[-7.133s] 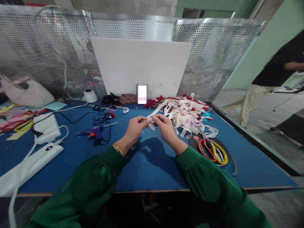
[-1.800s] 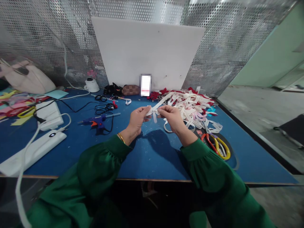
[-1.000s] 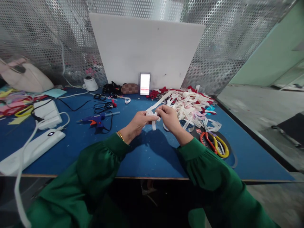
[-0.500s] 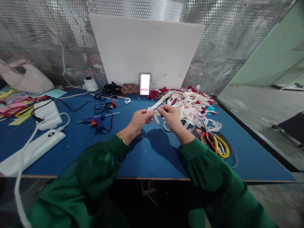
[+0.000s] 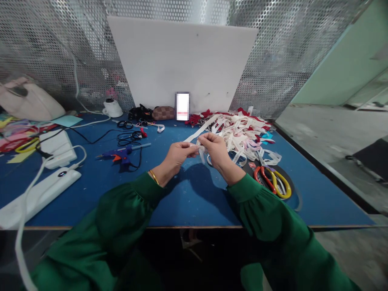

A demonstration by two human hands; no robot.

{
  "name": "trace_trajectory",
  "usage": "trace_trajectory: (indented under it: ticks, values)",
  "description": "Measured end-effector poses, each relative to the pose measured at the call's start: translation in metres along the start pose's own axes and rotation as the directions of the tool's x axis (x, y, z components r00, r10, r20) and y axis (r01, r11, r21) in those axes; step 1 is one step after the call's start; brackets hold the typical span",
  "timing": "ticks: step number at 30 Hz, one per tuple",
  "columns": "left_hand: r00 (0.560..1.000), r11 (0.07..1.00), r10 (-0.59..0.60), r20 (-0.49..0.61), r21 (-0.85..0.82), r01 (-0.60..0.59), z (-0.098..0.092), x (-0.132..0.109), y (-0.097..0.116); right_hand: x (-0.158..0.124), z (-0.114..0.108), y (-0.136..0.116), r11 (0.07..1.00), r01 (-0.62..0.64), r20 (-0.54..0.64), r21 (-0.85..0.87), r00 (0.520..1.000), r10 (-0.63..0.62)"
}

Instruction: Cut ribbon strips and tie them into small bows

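Note:
A white ribbon (image 5: 202,152) is pinched between my two hands above the middle of the blue table. My left hand (image 5: 178,157) grips it with thumb and fingers from the left. From the right, my right hand (image 5: 215,149) holds the same ribbon, fingertips almost touching the left ones. Part of the ribbon is hidden by the fingers, and a short end hangs below them. Just beyond lies a heap of white, pink and red ribbons (image 5: 239,131), from which a pale strip (image 5: 201,128) stretches toward my left fingers.
Scissors with red and yellow handles (image 5: 280,184) lie right on a dark round pad. A blue glue gun (image 5: 121,154) and a coiled black cable (image 5: 129,138) are left. Power strips (image 5: 39,198) sit farther left. A phone (image 5: 182,107) leans against the white board (image 5: 184,60).
My fingers have closed in around the ribbon, so less of it shows between them. The whole view has shifted slightly.

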State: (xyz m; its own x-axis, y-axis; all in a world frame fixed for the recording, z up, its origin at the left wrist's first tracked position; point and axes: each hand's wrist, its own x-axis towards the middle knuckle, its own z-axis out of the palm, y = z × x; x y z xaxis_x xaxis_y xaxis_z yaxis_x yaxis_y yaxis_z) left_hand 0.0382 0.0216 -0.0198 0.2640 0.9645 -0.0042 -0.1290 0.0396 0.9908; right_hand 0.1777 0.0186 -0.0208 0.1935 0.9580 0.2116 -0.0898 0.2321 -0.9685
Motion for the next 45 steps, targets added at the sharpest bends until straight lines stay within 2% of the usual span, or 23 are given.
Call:
trace_trajectory:
  ticks: [6, 10, 17, 22, 24, 27, 30, 34, 36, 41, 45]
  values:
    - [0.999, 0.999, 0.041, 0.033, -0.036, -0.04, 0.005, -0.002, -0.002, -0.005, 0.009, 0.004, 0.94, -0.213, -0.007, 0.266, 0.975, 0.223]
    - [0.998, 0.994, 0.047, 0.042, -0.096, -0.043, 0.006, 0.001, -0.01, -0.003, 0.009, 0.008, 0.893, -0.25, 0.03, 0.373, 0.966, 0.258]
    - [0.985, 0.988, -0.01, -0.175, -0.152, -0.017, 0.0, 0.005, -0.01, 0.007, -0.005, -0.002, 0.934, -0.264, 0.052, 0.242, 0.964, 0.26]
    - [0.979, 0.989, 0.001, -0.203, -0.147, -0.032, 0.0, 0.004, -0.009, 0.001, -0.003, -0.001, 0.952, -0.283, 0.108, 0.118, 0.956, 0.271]
    - [0.98, 0.989, -0.001, -0.197, -0.143, -0.028, 0.001, 0.003, -0.01, 0.0, -0.002, 0.001, 0.961, -0.253, 0.093, 0.116, 0.966, 0.243]
    - [0.987, 0.991, -0.021, -0.16, -0.136, -0.001, 0.001, 0.003, -0.01, 0.0, -0.001, 0.001, 0.986, -0.136, 0.046, 0.096, 0.99, 0.132]
    - [0.99, 0.989, 0.0, -0.144, -0.145, -0.021, 0.002, 0.005, -0.008, 0.0, -0.002, -0.002, 1.0, -0.026, 0.077, -0.01, 0.997, 0.027]
    - [0.983, 0.989, 0.011, -0.182, -0.14, -0.037, 0.002, 0.007, -0.007, 0.001, -0.005, -0.006, 0.996, -0.029, 0.082, -0.082, 0.996, 0.036]
    - [0.986, 0.991, 0.004, -0.167, -0.131, -0.027, 0.002, 0.007, -0.006, 0.002, -0.007, -0.005, 0.99, -0.008, 0.068, -0.141, 0.998, 0.018]
    - [0.996, 0.998, 0.008, -0.088, -0.066, -0.014, 0.002, 0.005, -0.008, 0.005, -0.011, -0.001, 0.923, 0.134, 0.111, -0.36, 0.989, -0.1]
    - [0.999, 0.999, -0.022, -0.042, -0.027, 0.021, 0.003, 0.003, -0.008, 0.002, -0.009, 0.0, 0.813, 0.246, 0.14, -0.528, 0.969, -0.202]
